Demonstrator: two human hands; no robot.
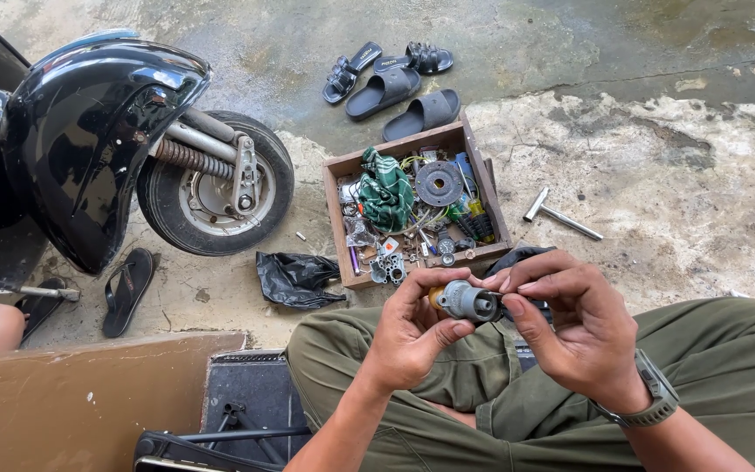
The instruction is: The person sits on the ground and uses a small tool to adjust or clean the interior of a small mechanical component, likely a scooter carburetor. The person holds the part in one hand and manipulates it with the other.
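A small grey cylindrical metal part with an orange end [465, 301] sits above the person's lap, pinched between both hands. The left hand [412, 332] grips its orange end; the right hand [570, 323] closes its fingertips on the other end. Just beyond lies an open wooden box of tools and parts [479, 171], with a black scooter's front wheel [216, 183] to its left.

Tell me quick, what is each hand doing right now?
Left hand: closed around the small grey metal cylindrical part with an orange end.
Right hand: fingers closed on the same part's tip.
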